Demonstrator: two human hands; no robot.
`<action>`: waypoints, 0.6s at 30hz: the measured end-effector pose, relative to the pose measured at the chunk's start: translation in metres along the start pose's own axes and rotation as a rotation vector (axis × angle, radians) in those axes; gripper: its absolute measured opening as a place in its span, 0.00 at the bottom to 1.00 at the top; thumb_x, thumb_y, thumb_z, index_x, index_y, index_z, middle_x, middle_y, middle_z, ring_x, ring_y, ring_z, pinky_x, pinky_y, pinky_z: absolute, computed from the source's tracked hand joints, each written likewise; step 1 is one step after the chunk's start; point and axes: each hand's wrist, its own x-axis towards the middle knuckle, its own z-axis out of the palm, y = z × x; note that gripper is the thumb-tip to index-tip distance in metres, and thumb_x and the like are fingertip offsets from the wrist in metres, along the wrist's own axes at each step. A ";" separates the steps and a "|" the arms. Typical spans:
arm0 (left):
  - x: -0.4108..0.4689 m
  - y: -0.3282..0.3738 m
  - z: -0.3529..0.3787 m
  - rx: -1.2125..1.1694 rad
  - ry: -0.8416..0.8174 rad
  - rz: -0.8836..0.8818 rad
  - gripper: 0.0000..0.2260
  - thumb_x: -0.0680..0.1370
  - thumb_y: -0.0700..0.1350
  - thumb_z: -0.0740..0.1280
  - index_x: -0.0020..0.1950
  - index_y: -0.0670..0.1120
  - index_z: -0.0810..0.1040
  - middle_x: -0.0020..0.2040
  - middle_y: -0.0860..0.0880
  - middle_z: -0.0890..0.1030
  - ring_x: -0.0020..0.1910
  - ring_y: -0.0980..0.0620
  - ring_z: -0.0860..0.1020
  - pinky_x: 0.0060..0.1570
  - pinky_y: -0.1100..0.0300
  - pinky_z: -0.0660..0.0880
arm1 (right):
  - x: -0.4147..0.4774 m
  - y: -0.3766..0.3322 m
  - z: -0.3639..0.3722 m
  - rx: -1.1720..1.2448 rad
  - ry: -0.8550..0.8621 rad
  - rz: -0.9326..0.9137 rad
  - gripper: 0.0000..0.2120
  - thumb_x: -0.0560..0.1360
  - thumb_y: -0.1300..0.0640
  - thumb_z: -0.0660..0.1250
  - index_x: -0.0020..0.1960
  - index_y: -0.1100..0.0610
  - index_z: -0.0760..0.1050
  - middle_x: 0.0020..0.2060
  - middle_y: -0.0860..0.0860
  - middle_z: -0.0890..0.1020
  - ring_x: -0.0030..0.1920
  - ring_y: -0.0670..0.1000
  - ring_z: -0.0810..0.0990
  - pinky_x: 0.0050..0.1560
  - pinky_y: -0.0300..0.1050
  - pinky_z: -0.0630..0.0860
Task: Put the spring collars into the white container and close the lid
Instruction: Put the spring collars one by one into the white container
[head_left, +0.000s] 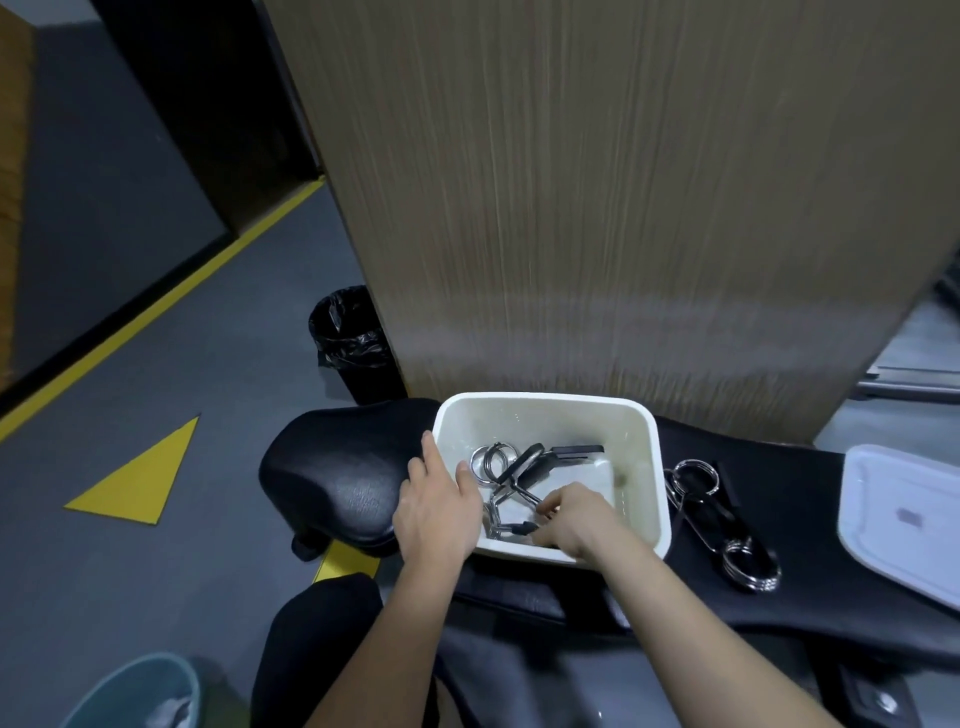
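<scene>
A tall brown wood-grain panel rises close behind the white rectangular plastic container, which sits on a black padded bench. The left hand clasps the container's left rim, thumb inside. Just right of it, the right hand reaches inside, fingers pinched on a steel spring collar with black handles; another collar lies beyond. Right of that grip, outside the wall, two chrome spring collars rest on the bench, with the translucent white lid further right.
</scene>
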 end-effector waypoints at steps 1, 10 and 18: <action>-0.002 -0.001 0.000 0.001 0.006 0.003 0.29 0.81 0.57 0.52 0.80 0.50 0.51 0.65 0.45 0.71 0.56 0.43 0.75 0.50 0.47 0.75 | -0.001 0.002 0.001 0.025 0.041 -0.006 0.17 0.63 0.50 0.81 0.50 0.50 0.82 0.45 0.49 0.83 0.45 0.50 0.82 0.48 0.40 0.76; -0.013 -0.004 -0.002 0.019 0.019 0.013 0.30 0.81 0.56 0.54 0.80 0.49 0.48 0.62 0.45 0.70 0.55 0.43 0.75 0.46 0.48 0.72 | -0.010 0.003 0.015 -0.296 0.145 0.026 0.16 0.73 0.54 0.68 0.60 0.54 0.77 0.59 0.54 0.81 0.61 0.56 0.78 0.57 0.48 0.76; -0.012 -0.002 -0.003 0.030 -0.002 0.000 0.30 0.81 0.55 0.54 0.80 0.50 0.48 0.65 0.44 0.70 0.57 0.41 0.74 0.49 0.47 0.71 | -0.033 0.003 0.002 0.201 0.537 -0.359 0.07 0.77 0.55 0.67 0.49 0.53 0.83 0.43 0.48 0.85 0.45 0.49 0.81 0.46 0.41 0.75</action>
